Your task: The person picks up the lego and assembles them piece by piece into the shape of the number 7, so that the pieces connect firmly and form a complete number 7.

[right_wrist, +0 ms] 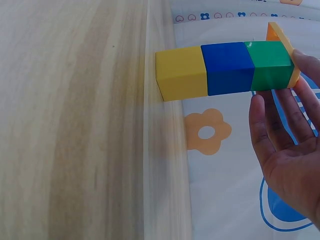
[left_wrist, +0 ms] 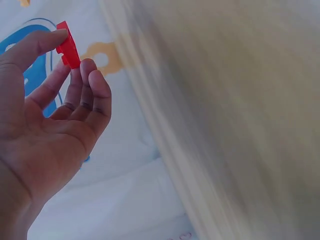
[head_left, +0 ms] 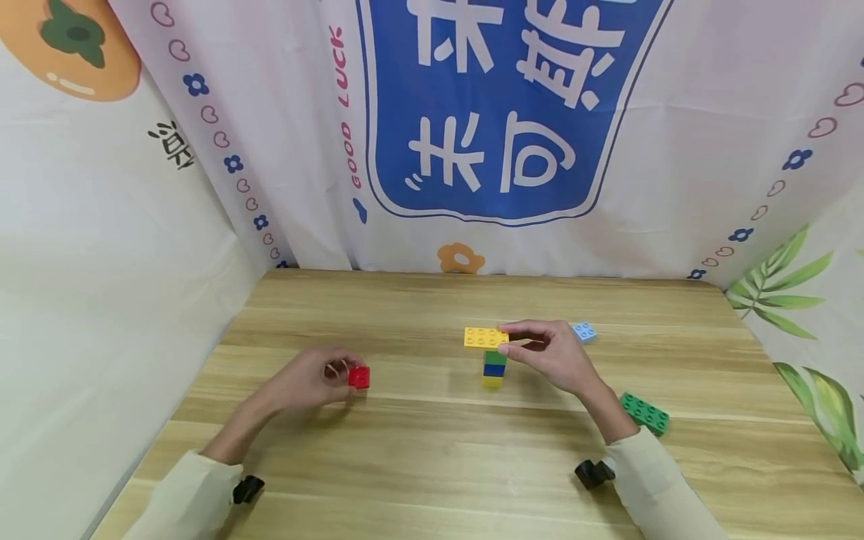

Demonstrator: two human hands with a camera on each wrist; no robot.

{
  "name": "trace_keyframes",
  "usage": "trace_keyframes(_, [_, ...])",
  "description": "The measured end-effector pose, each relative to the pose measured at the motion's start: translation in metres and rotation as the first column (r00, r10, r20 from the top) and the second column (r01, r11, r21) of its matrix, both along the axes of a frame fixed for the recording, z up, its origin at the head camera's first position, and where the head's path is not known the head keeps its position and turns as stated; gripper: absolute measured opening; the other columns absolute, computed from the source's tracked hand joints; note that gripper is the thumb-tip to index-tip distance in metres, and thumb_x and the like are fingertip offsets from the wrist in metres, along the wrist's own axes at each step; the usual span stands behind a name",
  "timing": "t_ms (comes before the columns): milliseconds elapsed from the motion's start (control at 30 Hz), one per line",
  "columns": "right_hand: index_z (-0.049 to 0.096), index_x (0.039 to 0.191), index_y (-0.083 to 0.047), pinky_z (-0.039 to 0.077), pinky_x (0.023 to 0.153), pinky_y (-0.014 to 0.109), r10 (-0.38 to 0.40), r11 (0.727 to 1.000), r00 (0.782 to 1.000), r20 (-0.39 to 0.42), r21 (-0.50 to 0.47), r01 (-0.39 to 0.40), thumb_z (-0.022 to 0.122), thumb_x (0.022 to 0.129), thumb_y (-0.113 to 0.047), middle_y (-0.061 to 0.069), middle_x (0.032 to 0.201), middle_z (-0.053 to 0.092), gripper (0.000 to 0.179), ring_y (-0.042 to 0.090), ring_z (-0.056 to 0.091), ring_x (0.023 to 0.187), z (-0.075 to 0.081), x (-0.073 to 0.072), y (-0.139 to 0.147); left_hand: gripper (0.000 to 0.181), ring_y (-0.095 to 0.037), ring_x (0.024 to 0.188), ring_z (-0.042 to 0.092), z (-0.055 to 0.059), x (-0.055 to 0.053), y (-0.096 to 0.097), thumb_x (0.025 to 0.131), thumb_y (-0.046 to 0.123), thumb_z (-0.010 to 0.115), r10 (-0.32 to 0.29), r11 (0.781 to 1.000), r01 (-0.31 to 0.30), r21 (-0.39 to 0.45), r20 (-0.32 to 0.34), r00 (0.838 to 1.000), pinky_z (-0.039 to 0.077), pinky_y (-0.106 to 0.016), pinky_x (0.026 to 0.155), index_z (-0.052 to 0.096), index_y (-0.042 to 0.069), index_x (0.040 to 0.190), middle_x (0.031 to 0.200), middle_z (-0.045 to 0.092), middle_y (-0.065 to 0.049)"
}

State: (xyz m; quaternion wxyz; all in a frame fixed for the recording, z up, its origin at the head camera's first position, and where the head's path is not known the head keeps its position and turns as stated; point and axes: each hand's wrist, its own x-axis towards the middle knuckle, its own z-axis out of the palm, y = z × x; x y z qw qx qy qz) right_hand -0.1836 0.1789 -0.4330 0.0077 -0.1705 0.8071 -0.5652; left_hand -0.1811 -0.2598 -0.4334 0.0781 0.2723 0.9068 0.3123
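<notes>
On the left, my left hand (head_left: pixel 307 381) pinches a small red toy brick (head_left: pixel 360 377) between thumb and fingers. The left wrist view shows the same red brick (left_wrist: pixel 69 46) edge-on at the fingertips. Towards the middle stands an upright tower: a yellow block (right_wrist: pixel 181 74) at the bottom, a blue block (right_wrist: pixel 229 68) over it and a green block (right_wrist: pixel 271 65) on top. A flat yellow studded plate (head_left: pixel 481 337) lies across the green block, reaching out to the left. My right hand (head_left: pixel 559 358) grips the right end of this plate with thumb and fingers.
A light blue brick (head_left: pixel 584 332) lies behind the right hand. Nearer, beside the right forearm, is a green studded brick (head_left: pixel 644 414). The wooden table (head_left: pixel 405 465) ends at a printed cloth (head_left: pixel 304 150) hanging along its back edge.
</notes>
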Motion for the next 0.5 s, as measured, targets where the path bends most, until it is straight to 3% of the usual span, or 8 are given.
trace_keyframes(267, [0.079, 0.126, -0.007, 0.064, 0.086, 0.025, -0.011, 1.0, 1.0, -0.024, 0.023, 0.012, 0.084, 0.095, -0.021, 0.016, 0.13, 0.077, 0.034, 0.03, 0.076, 0.106, -0.001, 0.0, 0.0, 0.034, -0.016, 0.094, 0.069, 0.009, -0.013, 0.035, 0.087, 0.005, 0.08, -0.018, 0.997, 0.02, 0.069, -0.033, 0.999, 0.06, -0.026, 0.079, 0.077, 0.011, 0.12, 0.104, 0.071, 0.0])
trace_keyframes(500, [0.079, 0.126, -0.008, 0.064, 0.087, 0.026, -0.009, 1.0, 1.0, -0.01, 0.013, 0.009, 0.084, 0.095, -0.021, 0.015, 0.131, 0.076, 0.034, 0.033, 0.075, 0.108, -0.001, -0.001, 0.0, 0.032, -0.017, 0.097, 0.07, 0.018, -0.021, 0.062, 0.089, 0.006, 0.08, -0.048, 0.992, 0.051, 0.112, -0.03, 0.998, 0.062, -0.026, 0.08, 0.075, 0.01, 0.121, 0.107, 0.069, -0.003])
